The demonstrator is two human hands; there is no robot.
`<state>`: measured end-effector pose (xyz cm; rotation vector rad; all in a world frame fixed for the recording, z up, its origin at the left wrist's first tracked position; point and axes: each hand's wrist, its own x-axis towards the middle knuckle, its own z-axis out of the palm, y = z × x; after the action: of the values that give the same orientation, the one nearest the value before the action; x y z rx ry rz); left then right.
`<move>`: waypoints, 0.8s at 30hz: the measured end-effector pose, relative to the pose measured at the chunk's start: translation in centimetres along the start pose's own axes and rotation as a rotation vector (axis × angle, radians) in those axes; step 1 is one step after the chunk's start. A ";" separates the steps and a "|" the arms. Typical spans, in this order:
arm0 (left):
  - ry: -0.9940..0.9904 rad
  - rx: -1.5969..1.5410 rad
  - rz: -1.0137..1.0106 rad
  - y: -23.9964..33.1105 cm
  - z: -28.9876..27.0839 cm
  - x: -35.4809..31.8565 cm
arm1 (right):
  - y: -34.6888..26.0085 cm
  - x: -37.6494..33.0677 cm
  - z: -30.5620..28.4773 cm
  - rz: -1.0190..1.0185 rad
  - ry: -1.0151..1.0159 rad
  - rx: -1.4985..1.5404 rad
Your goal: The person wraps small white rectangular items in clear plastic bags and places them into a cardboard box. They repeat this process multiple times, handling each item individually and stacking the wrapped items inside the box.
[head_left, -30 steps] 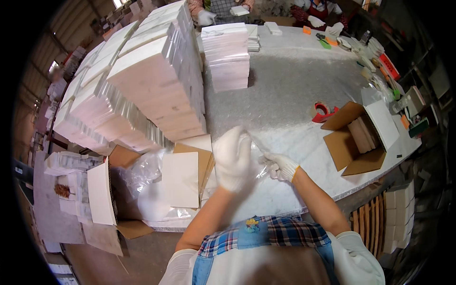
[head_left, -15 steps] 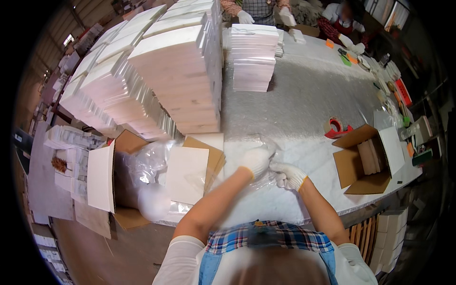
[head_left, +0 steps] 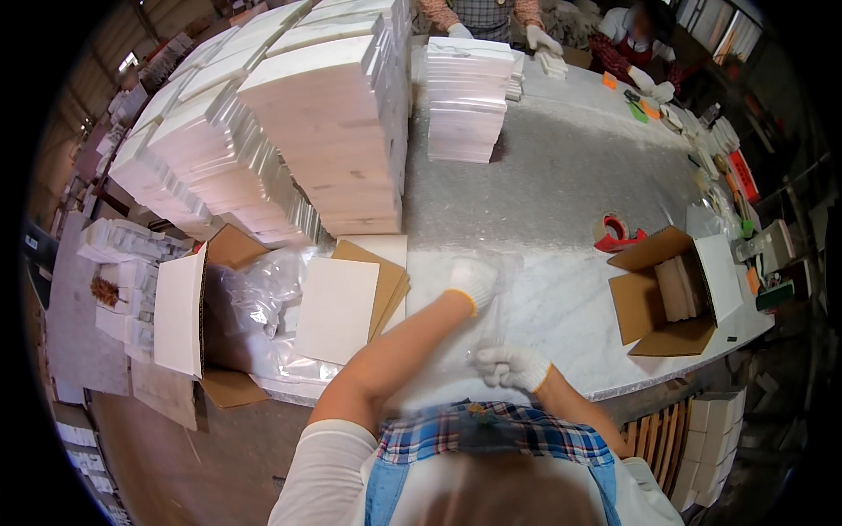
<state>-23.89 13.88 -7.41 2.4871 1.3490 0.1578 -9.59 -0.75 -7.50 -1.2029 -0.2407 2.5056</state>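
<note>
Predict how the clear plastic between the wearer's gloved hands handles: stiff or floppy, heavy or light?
The clear plastic is probably floppy, given its wrinkles. It's likely light too: it looks thin, with the tabletop showing through.

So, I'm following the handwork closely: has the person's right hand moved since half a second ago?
Yes: the right hand has moved toward the near side of the table, farther from the red tape dispenser.
</note>
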 end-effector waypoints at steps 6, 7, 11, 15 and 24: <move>0.033 0.070 0.035 -1.2 1.7 0.5 | 1.5 -5.6 3.2 -0.200 -0.072 -0.271; 0.051 0.050 0.030 -0.8 1.1 0.4 | 1.3 -6.5 3.3 -0.197 -0.056 -0.290; 0.083 0.038 -0.019 -0.3 0.1 0.3 | 3.2 -6.5 0.7 -0.415 -0.103 -0.313; -0.011 -0.092 -0.134 1.0 -1.4 -0.4 | 3.6 -7.4 1.3 -0.387 0.124 -0.272; -0.040 0.086 -0.186 2.5 -1.9 -1.1 | 7.2 -10.2 0.4 -0.416 0.204 -0.535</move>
<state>-22.96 12.11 -4.81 2.4025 1.5910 0.0085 -5.69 -11.27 -2.04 -1.4088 -1.0398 1.9939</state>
